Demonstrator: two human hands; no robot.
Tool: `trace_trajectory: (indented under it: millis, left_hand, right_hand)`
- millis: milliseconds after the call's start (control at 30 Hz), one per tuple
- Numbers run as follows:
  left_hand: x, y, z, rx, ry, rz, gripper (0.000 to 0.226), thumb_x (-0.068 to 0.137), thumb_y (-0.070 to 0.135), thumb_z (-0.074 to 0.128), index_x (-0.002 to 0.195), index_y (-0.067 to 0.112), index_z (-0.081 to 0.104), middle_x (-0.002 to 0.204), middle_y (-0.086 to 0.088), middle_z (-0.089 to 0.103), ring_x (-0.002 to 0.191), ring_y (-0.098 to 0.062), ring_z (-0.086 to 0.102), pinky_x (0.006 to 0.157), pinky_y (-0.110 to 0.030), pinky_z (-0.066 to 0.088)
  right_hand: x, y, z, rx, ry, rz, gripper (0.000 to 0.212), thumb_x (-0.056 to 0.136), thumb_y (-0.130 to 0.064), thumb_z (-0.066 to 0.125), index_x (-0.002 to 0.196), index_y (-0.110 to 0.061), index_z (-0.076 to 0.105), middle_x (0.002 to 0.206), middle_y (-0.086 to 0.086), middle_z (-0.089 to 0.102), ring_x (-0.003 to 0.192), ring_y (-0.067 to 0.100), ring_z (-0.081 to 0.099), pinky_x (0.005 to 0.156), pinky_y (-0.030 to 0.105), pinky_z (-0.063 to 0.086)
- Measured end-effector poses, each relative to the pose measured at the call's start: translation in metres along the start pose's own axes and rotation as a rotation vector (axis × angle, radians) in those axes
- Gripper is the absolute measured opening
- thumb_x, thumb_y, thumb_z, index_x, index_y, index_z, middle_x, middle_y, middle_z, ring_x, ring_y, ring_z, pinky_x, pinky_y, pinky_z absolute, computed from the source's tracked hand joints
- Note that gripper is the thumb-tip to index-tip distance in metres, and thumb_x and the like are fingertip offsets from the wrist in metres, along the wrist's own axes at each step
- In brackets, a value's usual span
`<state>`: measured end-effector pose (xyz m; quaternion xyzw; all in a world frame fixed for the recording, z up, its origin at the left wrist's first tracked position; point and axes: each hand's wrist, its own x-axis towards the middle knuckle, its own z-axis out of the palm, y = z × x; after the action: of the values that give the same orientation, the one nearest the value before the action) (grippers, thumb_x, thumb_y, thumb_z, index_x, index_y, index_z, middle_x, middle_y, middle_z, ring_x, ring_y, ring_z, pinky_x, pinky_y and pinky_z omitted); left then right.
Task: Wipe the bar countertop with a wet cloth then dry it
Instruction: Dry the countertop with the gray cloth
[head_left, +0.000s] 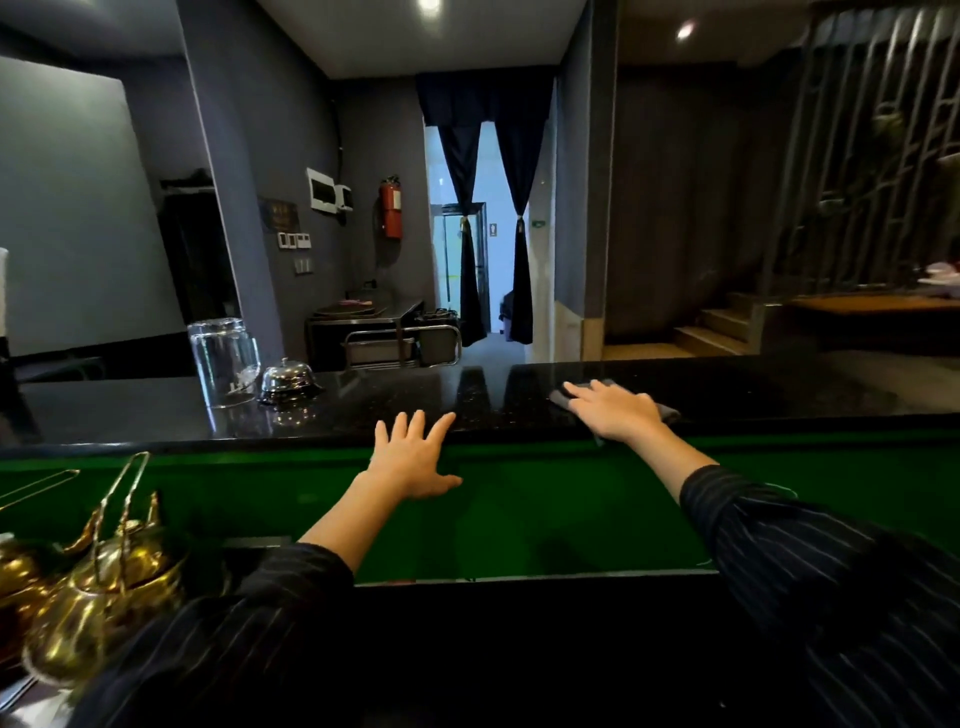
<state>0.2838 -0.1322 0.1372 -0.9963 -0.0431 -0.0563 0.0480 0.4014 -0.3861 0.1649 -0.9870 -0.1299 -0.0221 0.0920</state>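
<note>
The black speckled bar countertop runs across the view, glossy and dark. My right hand lies flat, fingers spread, pressing a grey cloth onto the counter near its front edge, right of centre. Only the cloth's edges show around the hand. My left hand rests with fingers apart on the counter's front edge at the centre, holding nothing. Both arms wear dark striped sleeves.
An upturned clear glass jug and a chrome service bell stand on the counter's left part. Brass teapots sit low at the left. A green panel lies below the counter edge. Stairs rise at the far right.
</note>
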Motion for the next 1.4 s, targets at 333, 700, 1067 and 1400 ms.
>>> trace_trajectory:
  millis: [333,700,1067,1400]
  left_hand:
    - [0.015,0.031,-0.046,0.005,-0.337,-0.165,0.107,0.075,0.038,0.073,0.149,0.035,-0.003,0.159,-0.014,0.007,0.144,-0.043,0.013,0.114,-0.055,0.022]
    - [0.053,0.180,-0.044,-0.355,-0.070,-0.001,0.054,0.094,0.030,0.033,0.146,0.018,0.024,0.154,-0.010,0.028,0.144,-0.032,0.018,0.108,-0.069,0.007]
    - [0.062,0.197,-0.025,-0.191,-0.020,0.032,0.074,0.086,0.072,0.021,0.149,0.035,0.015,0.160,0.005,0.010,0.148,-0.023,0.007,0.116,-0.057,0.006]
    - [0.082,0.175,-0.034,-0.255,-0.021,-0.085,0.055,0.095,0.056,0.022,0.146,0.035,0.025,0.157,0.007,0.023,0.145,-0.019,0.022,0.118,-0.050,0.016]
  right_hand:
    - [-0.023,-0.063,0.016,-0.056,0.183,0.139,0.052,0.093,-0.042,0.032,0.142,-0.026,0.040,0.149,0.020,0.036,0.136,0.041,0.034,0.108,0.056,0.023]
    - [-0.021,0.072,-0.008,-0.014,0.133,0.027,0.052,0.097,-0.039,0.021,0.149,-0.043,0.026,0.156,0.003,0.033,0.143,0.028,0.027,0.109,0.055,0.021]
    - [0.030,0.178,-0.039,-0.049,-0.023,0.321,0.059,0.098,-0.053,0.017,0.154,-0.034,0.015,0.162,0.011,0.013,0.148,0.037,0.013,0.115,0.058,0.009]
    - [0.051,0.151,-0.037,-0.005,-0.228,-0.316,0.056,0.099,-0.053,0.024,0.153,-0.042,0.011,0.164,0.000,0.004,0.151,0.028,0.005,0.117,0.060,0.005]
